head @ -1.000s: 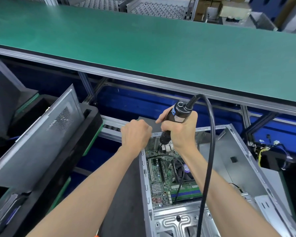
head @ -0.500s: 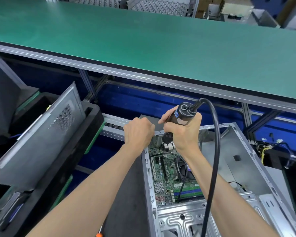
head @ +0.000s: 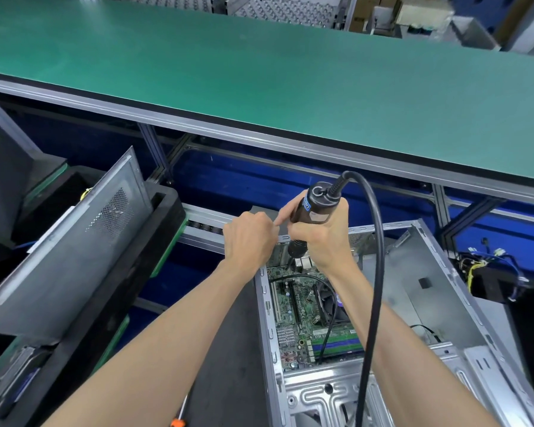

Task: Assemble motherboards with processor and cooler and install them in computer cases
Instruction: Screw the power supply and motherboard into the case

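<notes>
The right hand still grips the screwdriver upright; the fisted left hand has moved against it, below the green desk.

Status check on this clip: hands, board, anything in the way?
Right hand grips electric screwdriver, upright at the board's far edge. Left hand curled at case rim; contents hidden. Motherboard sits in case. Screwdriver cord drapes across it.

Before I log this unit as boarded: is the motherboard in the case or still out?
In. The motherboard lies flat inside the open case, and the right hand holds the electric screwdriver upright over its far edge.
</notes>
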### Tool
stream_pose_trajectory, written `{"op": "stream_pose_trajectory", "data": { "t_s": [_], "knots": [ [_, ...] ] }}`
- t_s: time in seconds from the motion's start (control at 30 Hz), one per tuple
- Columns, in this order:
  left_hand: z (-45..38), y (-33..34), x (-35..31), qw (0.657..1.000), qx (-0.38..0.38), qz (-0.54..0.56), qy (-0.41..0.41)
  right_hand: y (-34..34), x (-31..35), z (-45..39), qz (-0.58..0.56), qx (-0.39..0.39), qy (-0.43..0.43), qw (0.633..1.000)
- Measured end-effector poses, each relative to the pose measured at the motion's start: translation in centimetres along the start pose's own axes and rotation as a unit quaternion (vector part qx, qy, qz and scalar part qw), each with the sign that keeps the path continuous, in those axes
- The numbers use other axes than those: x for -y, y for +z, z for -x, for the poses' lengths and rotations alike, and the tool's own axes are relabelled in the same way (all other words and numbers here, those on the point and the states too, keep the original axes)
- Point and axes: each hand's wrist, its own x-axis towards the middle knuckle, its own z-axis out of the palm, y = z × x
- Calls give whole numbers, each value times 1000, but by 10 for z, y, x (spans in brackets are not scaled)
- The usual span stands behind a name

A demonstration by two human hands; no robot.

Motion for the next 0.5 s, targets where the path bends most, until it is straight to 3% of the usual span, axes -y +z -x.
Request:
{"op": "stream_pose_trajectory", "data": {
  "t_s": [0.5],
  "knots": [
    [-3,2,2,1000,4,-6,4,-1,-3,0,20,-15,2,1000]
  ]
}}
